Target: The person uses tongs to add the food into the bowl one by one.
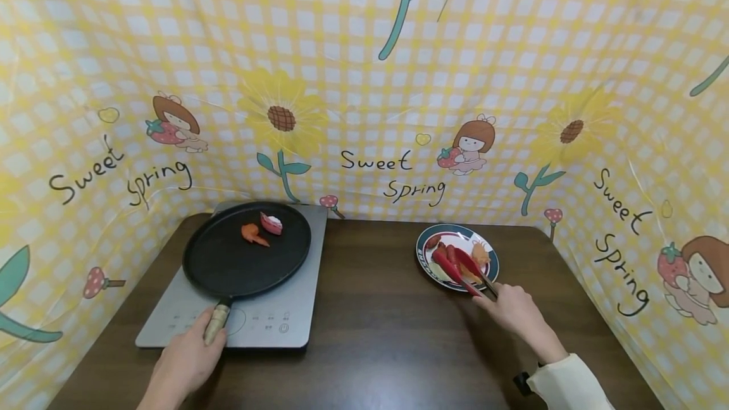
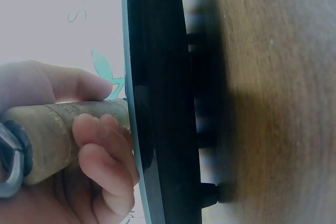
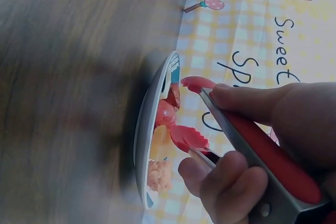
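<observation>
My left hand [image 1: 188, 359] grips the wood-toned handle [image 1: 217, 323] of a flat black frying pan [image 1: 228, 267], fingers wrapped round it. In the pan lie an orange, wing-shaped food piece [image 1: 252, 233] and a pink-and-white piece [image 1: 271, 225]. On the right, my right hand [image 1: 515, 312] holds red-tipped tongs [image 3: 244, 129] between thumb and fingers. Their two tips are spread apart over a blue-rimmed plate [image 1: 495, 266], close to a red sausage-like piece [image 3: 165, 114]. Also on the plate is a pale orange crumbly piece [image 1: 480, 253]; the tongs partly hide the other food.
Beneath the pan is a silver induction cooktop [image 1: 299, 309] with touch controls along its front. Brown tabletop [image 1: 370, 309] stretches between cooktop and plate. A yellow checked cloth [image 1: 353, 100] with printed flowers and lettering walls in the back and sides.
</observation>
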A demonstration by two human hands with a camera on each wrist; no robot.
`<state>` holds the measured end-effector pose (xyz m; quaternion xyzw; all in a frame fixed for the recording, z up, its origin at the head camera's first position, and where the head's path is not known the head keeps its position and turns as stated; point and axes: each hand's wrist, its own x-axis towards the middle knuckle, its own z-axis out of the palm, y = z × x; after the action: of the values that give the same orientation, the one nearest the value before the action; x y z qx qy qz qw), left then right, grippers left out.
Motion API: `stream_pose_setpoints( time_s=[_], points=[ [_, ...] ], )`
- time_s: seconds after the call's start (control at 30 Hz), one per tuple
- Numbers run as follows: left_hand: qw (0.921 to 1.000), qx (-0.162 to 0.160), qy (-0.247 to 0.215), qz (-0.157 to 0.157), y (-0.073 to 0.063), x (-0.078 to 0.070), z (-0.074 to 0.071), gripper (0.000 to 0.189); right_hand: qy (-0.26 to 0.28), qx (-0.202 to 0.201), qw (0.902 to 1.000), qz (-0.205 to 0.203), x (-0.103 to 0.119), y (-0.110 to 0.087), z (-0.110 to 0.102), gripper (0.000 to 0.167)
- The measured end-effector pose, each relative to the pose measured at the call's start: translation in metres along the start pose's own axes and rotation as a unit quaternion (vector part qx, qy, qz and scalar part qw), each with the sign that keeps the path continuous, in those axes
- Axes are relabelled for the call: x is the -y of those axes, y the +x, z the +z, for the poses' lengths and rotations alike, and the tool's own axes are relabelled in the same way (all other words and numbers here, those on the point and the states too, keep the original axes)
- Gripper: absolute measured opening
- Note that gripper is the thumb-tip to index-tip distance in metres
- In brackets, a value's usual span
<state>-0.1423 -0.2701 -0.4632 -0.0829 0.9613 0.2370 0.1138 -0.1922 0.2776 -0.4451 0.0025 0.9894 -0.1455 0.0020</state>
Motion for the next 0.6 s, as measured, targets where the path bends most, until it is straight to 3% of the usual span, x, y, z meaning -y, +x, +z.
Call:
stream_pose_setpoints(
  time_s=[0.3, 0.6],
  points=[
    [1.0, 0.0, -0.001, -0.009, 0.0011, -0.0006, -0.0002, 0.074, -0.018, -0.013, 0.9997, 0.008, -0.0011, -0.0009, -0.0005, 0.045],
    [0.9999, -0.011, 0.007, 0.003, -0.0009, -0.0001, 0.0008, 0.072, -0.038, -0.022, 0.999, 0.004, 0.0043, 0.0052, -0.008, 0.042]
  ],
)
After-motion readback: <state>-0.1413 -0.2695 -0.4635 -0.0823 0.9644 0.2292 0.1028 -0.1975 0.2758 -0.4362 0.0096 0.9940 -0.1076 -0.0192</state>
